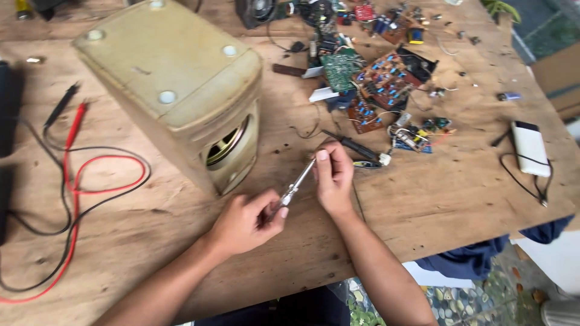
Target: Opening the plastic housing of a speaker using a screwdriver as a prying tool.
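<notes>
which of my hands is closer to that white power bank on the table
Right. Your right hand, pinching the screwdriver tip, is nearer the white power bank, which lies off to its right. Your left hand holds the handle, farther away.

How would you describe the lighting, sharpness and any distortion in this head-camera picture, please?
Head view: soft, even daylight, with only faint shadows under the left hand and right hand; no strong glare, though the white power bank looks slightly washed out; the screwdriver is mildly soft; wide-angle distortion bows the wooden table and stretches the beige speaker box.
</notes>
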